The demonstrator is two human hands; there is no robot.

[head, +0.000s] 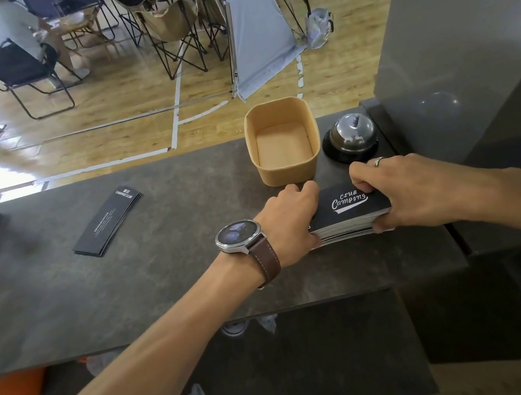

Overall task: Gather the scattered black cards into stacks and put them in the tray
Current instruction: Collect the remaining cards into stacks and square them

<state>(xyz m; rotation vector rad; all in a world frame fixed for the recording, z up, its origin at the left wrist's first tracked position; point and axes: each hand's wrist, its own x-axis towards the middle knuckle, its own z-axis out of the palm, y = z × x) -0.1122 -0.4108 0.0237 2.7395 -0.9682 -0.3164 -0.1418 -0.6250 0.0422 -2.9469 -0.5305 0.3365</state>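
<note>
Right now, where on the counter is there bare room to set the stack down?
Bare counter lies between the brochures and the tray, and nearer the front edge. It is crowded by the bell, where both hands hold the card stack.

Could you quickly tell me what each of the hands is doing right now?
Left hand: grips the left end of the card stack.
Right hand: grips its right end.

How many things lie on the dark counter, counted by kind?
Thick stack of black cards, held by left hand and right hand: 1
Long black leaflet stack: 1
Tan rounded tray: 1
Silver desk bell: 1
Total: 4
</note>
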